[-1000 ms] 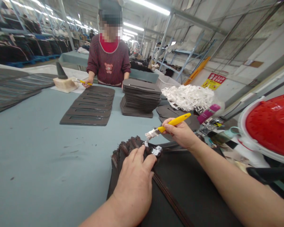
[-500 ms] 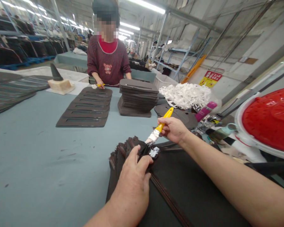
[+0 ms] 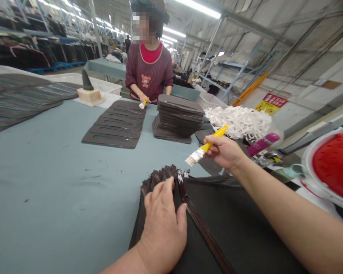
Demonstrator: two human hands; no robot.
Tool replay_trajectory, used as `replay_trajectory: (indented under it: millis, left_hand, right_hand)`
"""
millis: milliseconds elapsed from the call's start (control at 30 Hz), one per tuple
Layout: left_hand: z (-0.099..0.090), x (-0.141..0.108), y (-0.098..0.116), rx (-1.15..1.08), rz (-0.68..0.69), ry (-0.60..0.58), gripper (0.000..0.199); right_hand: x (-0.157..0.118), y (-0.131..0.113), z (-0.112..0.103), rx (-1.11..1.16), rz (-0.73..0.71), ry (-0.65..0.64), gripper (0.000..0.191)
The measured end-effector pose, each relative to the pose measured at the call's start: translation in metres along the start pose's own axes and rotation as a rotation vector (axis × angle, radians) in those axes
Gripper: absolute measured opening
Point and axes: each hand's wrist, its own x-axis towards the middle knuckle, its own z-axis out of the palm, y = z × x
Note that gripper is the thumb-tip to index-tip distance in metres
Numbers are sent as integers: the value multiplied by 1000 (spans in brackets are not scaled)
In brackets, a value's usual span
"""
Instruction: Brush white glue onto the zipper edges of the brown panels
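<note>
My right hand (image 3: 223,150) grips a paintbrush (image 3: 215,137) by its yellow handle. White paste coats its bristles, which point down and left, just above and apart from the cloth. Below lies a thick pile of dark fabric pieces (image 3: 231,224) with a brown zipper-like strip (image 3: 204,227) running along it. White smears (image 3: 183,174) mark the far end of that strip. My left hand (image 3: 164,219) rests on the pile left of the strip, fingers stretched forward and thumb apart. It presses on the ruffled layered edges (image 3: 157,177).
A co-worker (image 3: 148,72) stands across the blue-green table (image 3: 45,190), holding another brush (image 3: 143,103) over overlapping dark slotted panels (image 3: 117,127). Beside these rises a stack of panels (image 3: 178,120). White strips (image 3: 240,120), a purple bottle (image 3: 263,144) and a red basin (image 3: 335,167) are on the right.
My right hand has lifted the brush off the fabric, up and to the right. My left hand has let the folded fabric end down and now lies flatter. The view has turned slightly left.
</note>
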Motion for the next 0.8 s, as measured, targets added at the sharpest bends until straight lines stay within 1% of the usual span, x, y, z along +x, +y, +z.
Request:
replay_trajectory:
  millis: [67,133,233,267,333,400,433,500,567,633,700,800]
  left_hand:
    - [-1,3,-1,48,-84,-27,59]
    - [-4,7,-2,70,-173,-82,65]
    - [-10,12,-5,55,-246,-188,67]
    - [-12,14,-5,41,-256,-214,67]
    - [-16,18,-7,7,-279,-245,71]
    - [-19,22,-9,-31,-307,-266,78]
    - [-20,25,-10,-51,-319,-277,81]
    - [-23,30,-13,-92,-336,-309,84]
    - [-24,36,-16,-124,-354,-334,83]
    - [-24,40,-17,-137,-384,-327,78]
    - [-22,42,-17,-146,-411,-306,69]
    - [-20,43,-15,-166,-428,-300,54]
  right_hand:
    - [13,9,12,22,1,-26,12]
    - [23,23,25,18,45,-88,14]
    - [28,43,40,-90,124,-192,17]
    - [28,47,42,-133,129,-195,18]
    - [27,50,41,-173,105,-151,19]
    - [25,48,38,-133,59,-112,21]
    - [24,46,37,-103,36,-111,22]
    - [22,45,35,-79,13,-152,23]
    - [20,48,33,-127,37,-192,24]
    - [20,53,32,-192,67,-189,26]
    - [21,55,30,-202,46,-153,27]
    - [26,50,25,-121,-16,-131,27]
